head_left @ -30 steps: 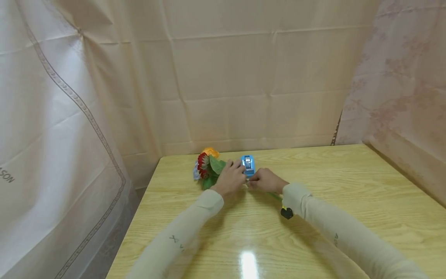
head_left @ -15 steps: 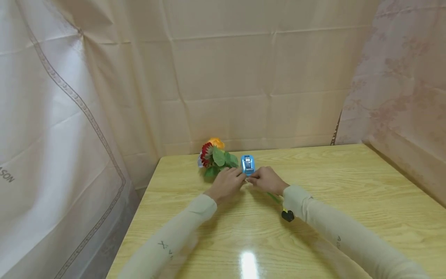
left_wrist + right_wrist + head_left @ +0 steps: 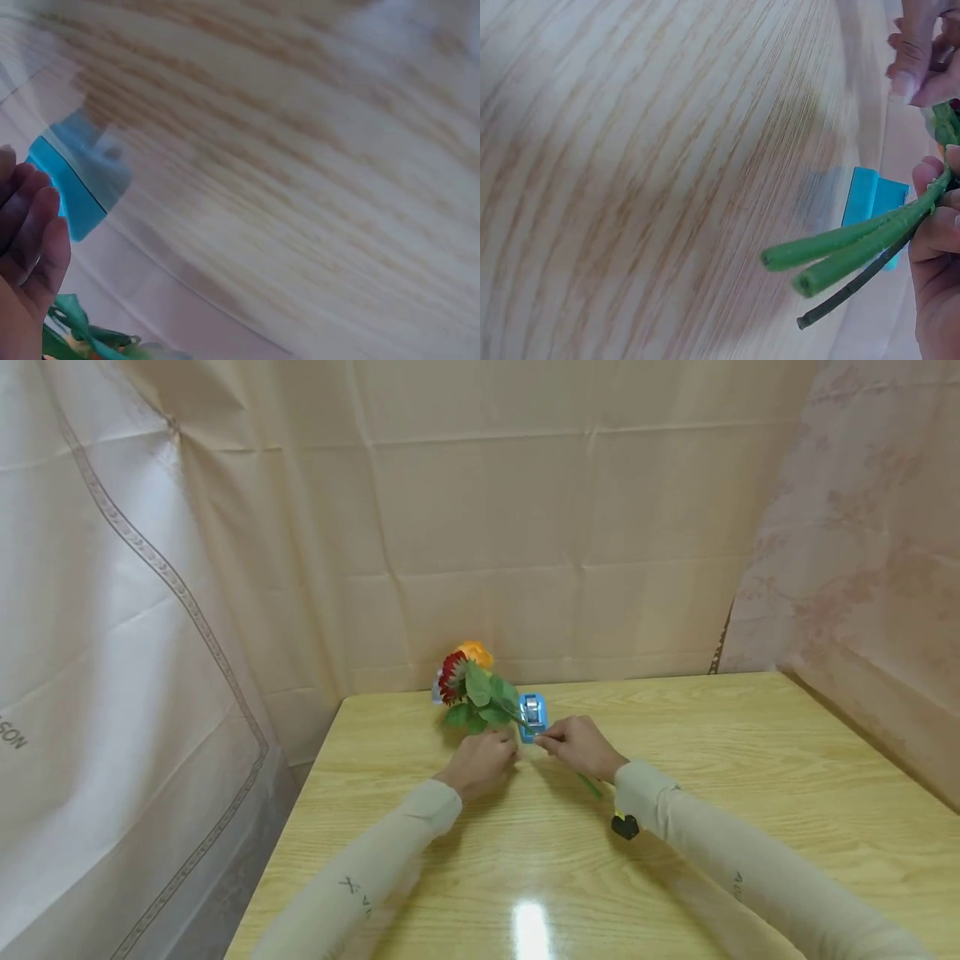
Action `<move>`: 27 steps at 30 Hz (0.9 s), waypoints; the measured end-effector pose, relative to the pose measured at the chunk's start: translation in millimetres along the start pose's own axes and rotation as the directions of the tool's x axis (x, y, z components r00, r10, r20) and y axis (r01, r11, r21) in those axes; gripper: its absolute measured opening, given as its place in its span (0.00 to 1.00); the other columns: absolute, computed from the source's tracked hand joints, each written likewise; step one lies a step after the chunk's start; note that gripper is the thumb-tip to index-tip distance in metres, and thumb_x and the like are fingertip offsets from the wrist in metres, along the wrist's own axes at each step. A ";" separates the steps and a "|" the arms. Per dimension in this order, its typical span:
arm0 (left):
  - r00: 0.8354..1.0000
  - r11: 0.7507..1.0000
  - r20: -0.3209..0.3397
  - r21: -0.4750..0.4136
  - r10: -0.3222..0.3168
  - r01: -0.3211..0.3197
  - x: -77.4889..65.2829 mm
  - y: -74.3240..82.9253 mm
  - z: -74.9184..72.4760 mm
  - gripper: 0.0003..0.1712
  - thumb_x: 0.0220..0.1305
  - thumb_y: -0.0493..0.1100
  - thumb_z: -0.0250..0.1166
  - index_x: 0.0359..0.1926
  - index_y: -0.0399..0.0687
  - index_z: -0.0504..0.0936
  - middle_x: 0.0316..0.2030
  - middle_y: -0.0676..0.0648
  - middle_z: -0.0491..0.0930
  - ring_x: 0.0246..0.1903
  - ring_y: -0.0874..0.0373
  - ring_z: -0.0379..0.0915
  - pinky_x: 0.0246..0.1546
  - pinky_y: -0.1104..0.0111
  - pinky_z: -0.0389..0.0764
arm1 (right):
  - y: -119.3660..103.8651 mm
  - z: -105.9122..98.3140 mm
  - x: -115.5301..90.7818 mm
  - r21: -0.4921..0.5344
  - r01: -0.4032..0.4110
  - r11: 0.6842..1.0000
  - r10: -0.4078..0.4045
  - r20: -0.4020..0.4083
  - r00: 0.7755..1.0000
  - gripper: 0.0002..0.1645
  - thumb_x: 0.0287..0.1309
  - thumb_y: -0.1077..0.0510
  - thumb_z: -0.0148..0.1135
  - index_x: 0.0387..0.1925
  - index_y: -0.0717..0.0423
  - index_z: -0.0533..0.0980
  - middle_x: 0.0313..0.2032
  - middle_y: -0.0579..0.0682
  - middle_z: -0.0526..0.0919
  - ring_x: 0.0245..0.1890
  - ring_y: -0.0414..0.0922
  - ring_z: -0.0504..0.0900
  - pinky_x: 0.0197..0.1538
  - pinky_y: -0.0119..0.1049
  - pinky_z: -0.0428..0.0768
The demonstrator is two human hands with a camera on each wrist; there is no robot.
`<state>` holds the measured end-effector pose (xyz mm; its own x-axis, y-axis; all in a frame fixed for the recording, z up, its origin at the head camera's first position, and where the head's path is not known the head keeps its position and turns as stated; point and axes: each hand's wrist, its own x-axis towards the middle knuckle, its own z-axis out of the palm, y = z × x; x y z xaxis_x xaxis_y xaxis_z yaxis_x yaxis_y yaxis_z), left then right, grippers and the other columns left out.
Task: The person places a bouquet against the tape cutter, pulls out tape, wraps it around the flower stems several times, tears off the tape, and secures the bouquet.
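Observation:
My right hand (image 3: 585, 747) pinches a bunch of flowers by its green stems (image 3: 855, 244) between thumb and fingers. The stem ends point back toward the right cuff. At the far end of the bunch are a red flower (image 3: 452, 678), an orange flower (image 3: 476, 653) and green leaves (image 3: 487, 693), tilted up to the left. Beside the bunch, my left hand (image 3: 482, 762) has loosely curled fingers (image 3: 52, 247), apart from the stems, with nothing seen in them. Behind the stems stands a blue tape dispenser (image 3: 533, 712), partly overlapped by them.
The wood-grain table (image 3: 712, 760) extends to both sides and toward the front. Pale cloth (image 3: 480, 527) hangs behind its back edge and at the sides. A small black object (image 3: 625, 827) with a yellow part is at the right cuff.
The flowers have risen and moved right, showing more of their leaves and stems. My left hand has come down off the stems and drawn slightly left. The right hand keeps its pinch.

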<state>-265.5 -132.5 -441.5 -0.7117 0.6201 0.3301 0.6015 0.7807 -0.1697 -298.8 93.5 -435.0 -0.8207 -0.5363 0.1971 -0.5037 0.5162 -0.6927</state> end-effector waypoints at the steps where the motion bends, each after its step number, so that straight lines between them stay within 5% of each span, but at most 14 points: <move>1: 1.000 1.000 0.016 -0.008 -0.005 0.006 0.4 -0.2 1.1 0.08 0.73 0.45 0.65 0.39 0.46 0.87 0.36 0.50 0.84 0.33 0.57 0.82 0.29 0.66 0.82 | 0.0 -1.0 -0.8 0.003 0.000 1.000 0.000 -0.007 1.000 0.16 0.73 0.55 0.61 0.45 0.64 0.87 0.42 0.58 0.89 0.32 0.49 0.84 0.35 0.40 0.81; 5: 0.998 0.998 0.056 -0.047 -0.036 0.038 0.9 -0.5 3.4 0.08 0.73 0.44 0.64 0.38 0.47 0.87 0.36 0.49 0.86 0.33 0.57 0.83 0.31 0.65 0.83 | -0.1 -4.7 -4.2 0.012 -0.005 1.000 0.006 -0.028 1.000 0.17 0.74 0.55 0.61 0.46 0.64 0.87 0.42 0.59 0.88 0.36 0.52 0.86 0.38 0.41 0.83; 16: 0.994 0.992 0.042 -0.071 -0.100 0.103 3.6 -6.0 7.6 0.08 0.70 0.40 0.66 0.33 0.51 0.89 0.31 0.51 0.85 0.28 0.58 0.83 0.27 0.64 0.82 | 10.6 -12.7 -12.0 0.023 -0.015 1.000 0.017 -0.092 0.996 0.17 0.74 0.56 0.60 0.47 0.66 0.86 0.28 0.58 0.83 0.14 0.39 0.64 0.20 0.32 0.65; 27: 0.990 0.987 0.046 -0.089 -0.134 0.137 14.0 -2.8 8.2 0.09 0.69 0.41 0.67 0.29 0.51 0.88 0.28 0.53 0.83 0.28 0.59 0.82 0.26 0.64 0.82 | 21.4 -23.8 -22.5 0.003 -0.011 1.000 0.012 -0.145 0.989 0.19 0.74 0.55 0.60 0.50 0.68 0.85 0.34 0.59 0.86 0.24 0.43 0.74 0.29 0.37 0.75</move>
<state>-280.1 -125.4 -444.0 -0.8015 0.5130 0.3072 0.5278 0.8484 -0.0396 -297.5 132.5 -437.8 -0.8570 -0.4275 0.2876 -0.4934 0.5201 -0.6972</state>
